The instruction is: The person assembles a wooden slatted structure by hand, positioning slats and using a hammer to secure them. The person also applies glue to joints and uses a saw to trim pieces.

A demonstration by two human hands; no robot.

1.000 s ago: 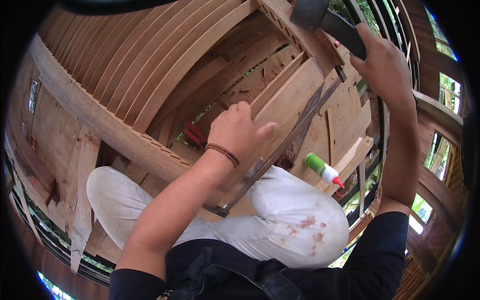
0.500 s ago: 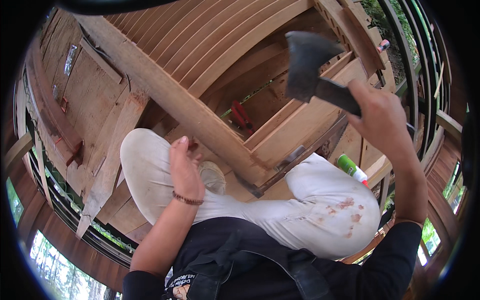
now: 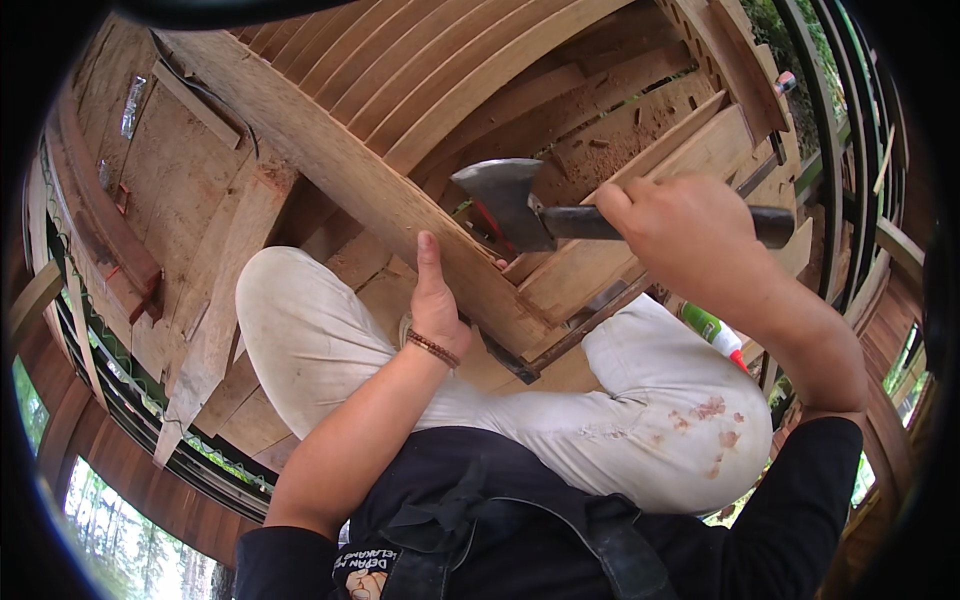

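Note:
My right hand [image 3: 690, 225] is wrapped round the black handle of a hatchet [image 3: 505, 195]. The dark, flared head hangs just past the far edge of a long wooden beam [image 3: 350, 165], close to the beam's near end. At that beam's near side is my left hand [image 3: 440, 300], wearing a beaded bracelet. Its thumb lies up along the wood while the fingers go underneath; what look like fingertips peek out at the far edge. Partly behind the hatchet head, a red tool [image 3: 490, 222] shows only in part.
Curved wooden ribs [image 3: 440, 110] fill the far side. A wooden board [image 3: 690, 150] meets the beam at a corner, near a long metal bar clamp [image 3: 590, 325]. By my right knee lies a green-and-white bottle [image 3: 712, 332] with a red tip. Railings [image 3: 835, 150] run along the right.
The hatchet has swung down and left from its raised position to beside the beam. My left hand has moved from over my knee rightward onto the beam.

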